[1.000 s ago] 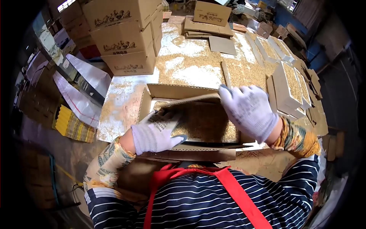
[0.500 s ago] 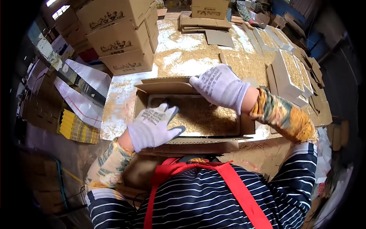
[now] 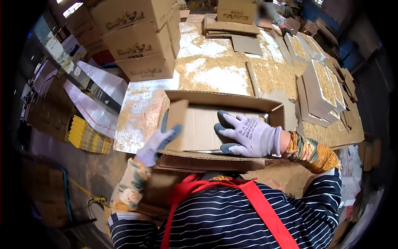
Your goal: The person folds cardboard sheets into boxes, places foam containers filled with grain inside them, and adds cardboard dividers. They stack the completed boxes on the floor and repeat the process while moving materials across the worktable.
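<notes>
An open cardboard box (image 3: 224, 98) lies in front of me at the table's near edge. Inside it a flat cardboard sheet (image 3: 202, 126) covers most of the contents; a sliver of a pale tray shows at the right end. My left hand (image 3: 155, 143), in a light glove with grey fingertips, grips the box's left end flap (image 3: 178, 120), thumb inside and fingers outside. The flap leans inward and is slightly blurred. My right hand (image 3: 251, 135), in a matching glove, rests over the sheet's right part with its fingers spread.
Printed cartons (image 3: 143, 45) are stacked at the back left. White trays filled with straw-coloured bits (image 3: 321, 85) stand at the right. Flat cardboard (image 3: 226, 28) lies at the far side, near another person's hand (image 3: 285, 30). Loose bits cover the table (image 3: 215, 62).
The cardboard sheet now covers the straw-coloured contents that showed in the box. My left hand has moved to the left end flap; my right hand has come down from the back edge into the box.
</notes>
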Demonstrator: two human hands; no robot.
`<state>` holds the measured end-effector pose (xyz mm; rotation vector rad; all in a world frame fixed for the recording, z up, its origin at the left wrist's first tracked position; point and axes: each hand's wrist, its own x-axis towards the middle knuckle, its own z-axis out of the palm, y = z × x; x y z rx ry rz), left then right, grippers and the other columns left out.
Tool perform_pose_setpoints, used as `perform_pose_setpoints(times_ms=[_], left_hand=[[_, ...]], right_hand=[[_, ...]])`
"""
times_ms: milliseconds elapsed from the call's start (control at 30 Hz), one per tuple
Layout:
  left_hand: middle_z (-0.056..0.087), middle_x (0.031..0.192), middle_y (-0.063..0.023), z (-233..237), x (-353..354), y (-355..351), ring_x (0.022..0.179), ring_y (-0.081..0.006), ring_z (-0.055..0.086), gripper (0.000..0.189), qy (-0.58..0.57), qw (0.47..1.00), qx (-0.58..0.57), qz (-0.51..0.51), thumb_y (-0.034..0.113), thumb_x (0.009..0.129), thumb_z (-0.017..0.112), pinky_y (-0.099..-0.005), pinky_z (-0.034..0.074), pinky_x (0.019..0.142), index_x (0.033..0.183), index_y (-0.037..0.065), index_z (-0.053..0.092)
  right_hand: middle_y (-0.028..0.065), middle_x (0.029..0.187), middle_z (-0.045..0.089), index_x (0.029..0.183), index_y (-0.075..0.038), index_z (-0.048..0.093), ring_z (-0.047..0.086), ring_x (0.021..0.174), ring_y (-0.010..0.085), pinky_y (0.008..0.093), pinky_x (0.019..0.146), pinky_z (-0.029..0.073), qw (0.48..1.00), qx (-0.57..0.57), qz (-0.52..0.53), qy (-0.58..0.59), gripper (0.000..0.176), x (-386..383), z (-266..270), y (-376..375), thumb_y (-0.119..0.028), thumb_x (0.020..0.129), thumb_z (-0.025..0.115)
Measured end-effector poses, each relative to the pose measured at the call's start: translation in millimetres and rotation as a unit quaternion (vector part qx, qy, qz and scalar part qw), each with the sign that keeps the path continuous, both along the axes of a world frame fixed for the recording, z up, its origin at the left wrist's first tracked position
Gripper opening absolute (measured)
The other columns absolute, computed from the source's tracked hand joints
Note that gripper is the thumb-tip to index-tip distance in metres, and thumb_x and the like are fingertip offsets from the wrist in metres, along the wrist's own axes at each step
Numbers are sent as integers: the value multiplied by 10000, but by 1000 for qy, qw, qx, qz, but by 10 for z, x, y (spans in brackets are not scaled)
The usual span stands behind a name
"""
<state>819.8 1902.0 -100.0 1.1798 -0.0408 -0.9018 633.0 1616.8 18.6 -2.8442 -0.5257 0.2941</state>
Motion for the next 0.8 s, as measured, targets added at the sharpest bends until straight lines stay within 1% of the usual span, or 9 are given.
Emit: perform_pose_setpoints(times_ms=[67, 133, 233, 267, 367, 433, 533, 633, 800], left_hand=[[541, 1368, -73, 40, 33, -216, 1181, -192, 586, 674, -127, 985, 21, -114, -25, 871, 672, -325, 508, 1005, 1473, 60, 381], [557, 1339, -76, 76, 102, -307, 1183, -190, 588, 643, -126, 985, 4, -118, -41, 872, 650, -342, 516, 1011, 1456, 39, 393], [574, 1326, -92, 12, 169, -332, 1180, -192, 600, 647, -132, 983, 25, -127, -45, 862, 655, -329, 524, 1000, 1450, 22, 392], [574, 1326, -92, -10, 170, -347, 1180, -192, 600, 647, -136, 982, 25, -125, -45, 862, 655, -329, 524, 1000, 1450, 22, 392], [640, 1244, -112, 139, 102, -337, 1106, -210, 656, 597, -182, 967, 139, -107, -27, 873, 660, -326, 532, 988, 1417, -30, 415], [650, 1218, -120, 166, -11, -266, 1020, -182, 676, 499, -188, 980, 45, -44, 77, 893, 687, -304, 558, 895, 1355, -4, 517], [649, 1218, -115, 108, -76, -230, 1041, -173, 659, 468, -136, 990, 43, -14, 128, 919, 654, -308, 540, 912, 1351, 4, 527], [648, 1218, -109, -116, -240, -290, 1061, -164, 642, 444, -67, 997, 39, 0, 180, 945, 621, -311, 522, 928, 1348, 13, 538], [646, 1218, -99, 297, 67, -723, 1095, -149, 615, 428, -31, 999, -25, 6, 267, 989, 566, -318, 493, 955, 1342, 27, 555]], right_hand=[[266, 1472, 400, 1368, -52, 537, 489, 1264, 410, 475, 1034, 425, 994, 33, 15, 100, 605, -53, 271, -106, -461, 923, 561], [256, 1514, 364, 1461, -26, 434, 422, 1356, 400, 457, 1108, 368, 979, 177, -11, -103, 826, -448, 392, -472, -517, 839, 667], [264, 1559, 291, 1547, 16, 221, 291, 1456, 378, 449, 1205, 205, 874, 347, -274, -203, 1310, -1086, 199, -824, -584, 577, 865], [276, 1546, 304, 1518, 32, 286, 297, 1445, 408, 485, 1193, 215, 934, 171, -197, -243, 1276, -1259, -234, -1018, -550, 557, 890], [214, 1509, 400, 1360, -125, 535, 344, 1410, 432, 617, 1146, 194, 960, 180, -111, -184, 869, -1035, -415, -574, -500, 643, 853], [149, 1471, 474, 1159, -243, 686, 368, 1395, 413, 685, 1107, 160, 968, 170, -71, -171, 492, -877, -453, -574, -425, 716, 800], [244, 1529, 371, 1309, -206, 633, 329, 1406, 463, 632, 1134, 191, 979, 129, -73, -139, 641, -888, -376, -690, -400, 722, 803], [376, 1519, 248, 1447, -24, 454, 256, 1422, 519, 552, 1156, 262, 903, 249, -253, -241, 975, -964, -772, -661, -412, 657, 872], [239, 1539, 358, 1411, 0, 496, 225, 1478, 405, 461, 1175, 281, 827, 394, -363, -169, 944, -815, -948, -996, -226, 591, 906]])
